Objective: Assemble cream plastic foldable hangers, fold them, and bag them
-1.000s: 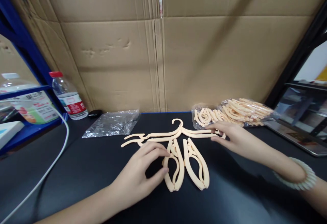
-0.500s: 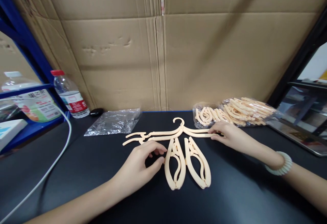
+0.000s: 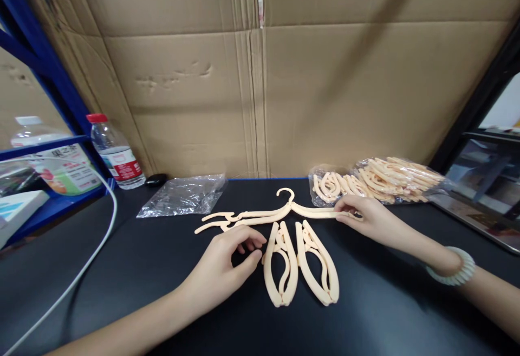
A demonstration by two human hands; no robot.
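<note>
A cream plastic folding hanger (image 3: 285,208) lies spread out on the black table, hook pointing away from me. Two arms show apart on its left side. On the right, the arms look pressed together, and my right hand (image 3: 358,216) pinches their end between thumb and fingers; the tip is partly covered. Closer to me lie two folded hangers, a left one (image 3: 268,280) and a right one (image 3: 333,277), side by side. My left hand (image 3: 227,258) hovers or rests beside the left folded hanger, fingers loosely curled and thumb apart, with nothing visible in it.
Clear bags of more folded hangers, a smaller bag (image 3: 331,185) and a larger one (image 3: 400,177), lie at the back right. An empty plastic bag (image 3: 182,196) and a water bottle (image 3: 122,161) are back left. A white cable (image 3: 109,223) crosses the left side. Cardboard (image 3: 195,101) stands behind.
The hanger's right arms, apart before, now look brought together under my right hand. My left hand has barely moved. The whole view has shifted slightly.
</note>
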